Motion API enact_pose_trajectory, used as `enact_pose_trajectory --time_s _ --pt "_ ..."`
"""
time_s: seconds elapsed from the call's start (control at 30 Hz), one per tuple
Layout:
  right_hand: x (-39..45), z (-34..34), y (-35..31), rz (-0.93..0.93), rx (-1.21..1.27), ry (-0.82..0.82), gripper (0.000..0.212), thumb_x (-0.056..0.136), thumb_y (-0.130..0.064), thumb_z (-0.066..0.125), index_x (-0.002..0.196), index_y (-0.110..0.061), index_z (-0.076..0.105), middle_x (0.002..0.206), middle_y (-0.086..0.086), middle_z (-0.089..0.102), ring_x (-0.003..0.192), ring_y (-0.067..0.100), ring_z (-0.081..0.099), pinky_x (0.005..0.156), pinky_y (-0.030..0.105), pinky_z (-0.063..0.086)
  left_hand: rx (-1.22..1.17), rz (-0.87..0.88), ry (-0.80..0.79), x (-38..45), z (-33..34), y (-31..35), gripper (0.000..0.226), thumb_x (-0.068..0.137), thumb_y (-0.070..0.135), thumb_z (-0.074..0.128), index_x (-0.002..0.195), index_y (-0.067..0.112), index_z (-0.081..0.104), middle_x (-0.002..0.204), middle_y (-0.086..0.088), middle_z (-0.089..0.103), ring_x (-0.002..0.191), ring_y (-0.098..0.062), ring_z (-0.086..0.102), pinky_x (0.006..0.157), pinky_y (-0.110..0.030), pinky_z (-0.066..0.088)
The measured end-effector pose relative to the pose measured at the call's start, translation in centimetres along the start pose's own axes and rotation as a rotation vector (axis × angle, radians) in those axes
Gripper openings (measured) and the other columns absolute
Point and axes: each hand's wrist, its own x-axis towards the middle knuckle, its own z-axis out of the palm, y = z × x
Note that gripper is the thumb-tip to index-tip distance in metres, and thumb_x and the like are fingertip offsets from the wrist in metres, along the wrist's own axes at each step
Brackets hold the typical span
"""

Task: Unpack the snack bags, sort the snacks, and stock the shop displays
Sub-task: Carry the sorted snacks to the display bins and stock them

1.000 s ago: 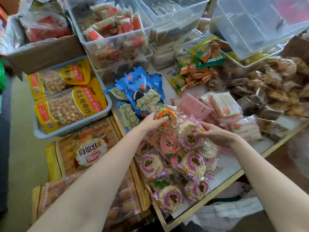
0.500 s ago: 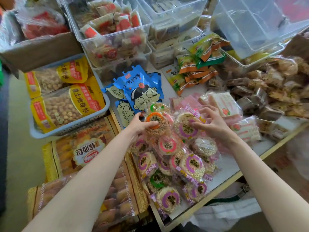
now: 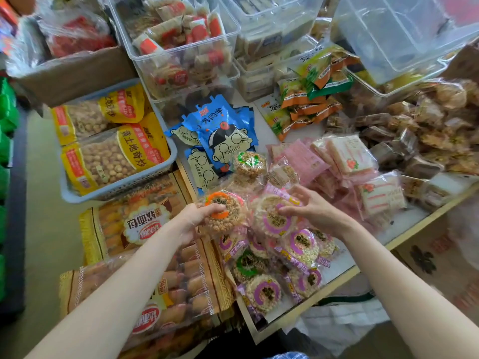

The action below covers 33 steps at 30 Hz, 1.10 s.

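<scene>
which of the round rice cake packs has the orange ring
The orange-ring pack, gripped by the left hand at the pile's left edge. The packs around it carry purple or green rings, like the purple-ring pack under the right hand.

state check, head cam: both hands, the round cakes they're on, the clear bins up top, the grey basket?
left hand: grips orange-ring cake
right hand: fingers curled on purple-ring cake
purple-ring cake: lying on the pile
left bin: open, full of red-and-white packs
right bin: open, tilted, looks empty
basket: holds two yellow nut bags
</scene>
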Motion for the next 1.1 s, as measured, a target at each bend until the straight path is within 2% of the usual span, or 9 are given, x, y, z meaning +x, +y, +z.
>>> enact_pose_trajectory --time_s 0.07,0.17,0.37,0.57,0.63,0.73,0.8,0.9,1.1 --pt "0.3 0.9 0.3 0.054 -0.06 -0.06 0.095 0.067 -0.036 0.078 0.144 -0.014 0.027 0.124 -0.008 0.057 0.104 -0.008 0.056 0.102 0.021 0.038 0.025 0.013 -0.002 -0.1 0.4 -0.1 0.045 0.078 0.024 0.072 0.115 0.008 0.051 0.099 -0.007 0.063 0.085 -0.017 0.061 0.058 -0.029 0.051" --pt "0.7 1.4 0.2 0.08 -0.144 -0.129 0.131 0.047 -0.062 0.084 0.15 -0.022 0.013 0.151 -0.002 0.033 0.133 0.01 0.039 0.117 0.041 0.023 0.026 -0.024 -0.069 -0.5 0.2 -0.1 0.046 0.079 0.024 0.071 0.117 0.009 0.049 0.103 -0.009 0.064 0.087 -0.02 0.064 0.062 -0.03 0.055" --pt "1.4 2.0 -1.4 0.025 -0.151 -0.154 0.111 0.059 -0.04 0.081 0.148 -0.01 0.02 0.153 0.006 0.026 0.135 0.015 0.036 0.116 0.039 0.023 -0.183 -0.09 -0.155 -1.4 -0.4 -1.4 0.072 0.068 0.022 0.073 0.131 0.01 0.041 0.121 -0.019 0.059 0.105 -0.035 0.06 0.067 -0.049 0.054" --pt "1.1 2.8 -3.5 -0.13 -0.263 0.038 0.085 0.056 -0.042 0.082 0.132 -0.02 0.05 0.146 -0.001 0.028 0.133 0.022 0.034 0.113 0.036 0.029 -0.315 0.032 -0.114 -1.7 -1.0 -1.1 0.072 0.066 0.02 0.076 0.131 0.012 0.044 0.125 -0.018 0.056 0.111 -0.034 0.057 0.076 -0.044 0.056" --pt "1.1 3.0 -5.0 -0.218 -0.271 0.135 0.07 0.06 -0.033 0.083 0.123 -0.022 0.056 0.135 0.0 0.031 0.123 0.017 0.037 0.103 0.015 0.038 -0.349 0.108 -0.05 -1.8 -1.1 -0.9 0.058 0.077 0.017 0.071 0.129 0.012 0.046 0.121 -0.015 0.058 0.108 -0.03 0.059 0.072 -0.037 0.054" --pt "0.9 3.3 -7.4 -0.355 -0.365 0.212 0.065 0.066 -0.02 0.082 0.125 -0.013 0.056 0.126 0.002 0.03 0.111 0.01 0.034 0.075 -0.012 0.028 -0.384 0.173 0.08 -1.7 -1.9 -1.4 0.056 0.08 0.018 0.07 0.13 0.013 0.044 0.123 -0.015 0.056 0.109 -0.031 0.058 0.079 -0.038 0.054" --pt "0.8 4.5 -8.6 -0.426 -0.448 0.237 0.065 0.065 -0.023 0.083 0.123 -0.01 0.057 0.125 0.005 0.031 0.112 0.01 0.034 0.083 -0.011 0.025 -0.346 0.189 0.125 -1.9 -2.9 -2.3 0.058 0.079 0.02 0.072 0.129 0.013 0.043 0.125 -0.015 0.055 0.111 -0.032 0.057 0.079 -0.038 0.054" --pt "1.7 7.4 -9.6 -0.467 -0.506 0.31 0.069 0.061 -0.034 0.084 0.121 -0.01 0.06 0.126 0.006 0.031 0.117 0.016 0.036 0.102 0.011 0.03 -0.335 0.192 0.166 -2.6 -5.3 -3.8 0.053 0.078 0.023 0.073 0.123 0.017 0.046 0.123 -0.015 0.057 0.108 -0.033 0.059 0.079 -0.042 0.055" --pt "4.4 17.6 -11.7 -0.528 -0.58 0.315 0.059 0.061 -0.039 0.085 0.11 -0.012 0.063 0.125 0.008 0.031 0.121 0.025 0.033 0.106 0.028 0.029 -0.459 0.256 0.386 -4.9 -15.1 -8.1 0.063 0.075 0.029 0.075 0.129 0.016 0.046 0.121 -0.012 0.06 0.104 -0.03 0.062 0.082 -0.044 0.054"
